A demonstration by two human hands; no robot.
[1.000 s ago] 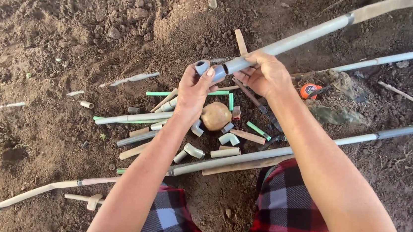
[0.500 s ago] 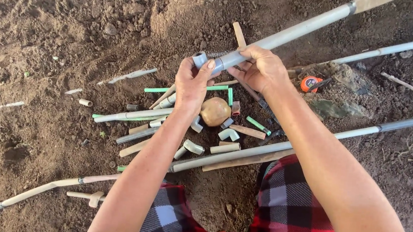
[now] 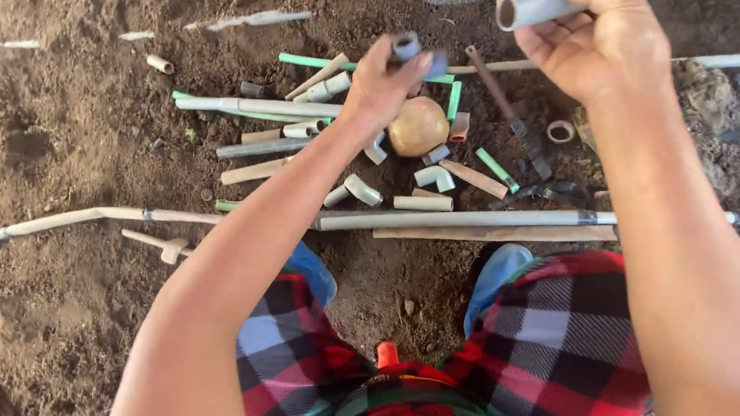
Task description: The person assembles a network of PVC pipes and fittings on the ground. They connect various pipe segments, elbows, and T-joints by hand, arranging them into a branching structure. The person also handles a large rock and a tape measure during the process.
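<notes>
Fitting (image 3: 412, 51) and pipe (image 3: 535, 6), hands apart

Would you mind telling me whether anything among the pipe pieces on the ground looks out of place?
One thing does: a round tan ball-like object lies in the middle of the pipe offcuts, the only non-pipe shape there. Otherwise the left hand holds a small fitting and the right hand a grey pipe.

Small grey pipe fitting (image 3: 408, 49) held up; grey pipe (image 3: 535, 6), open end leftward.
</notes>
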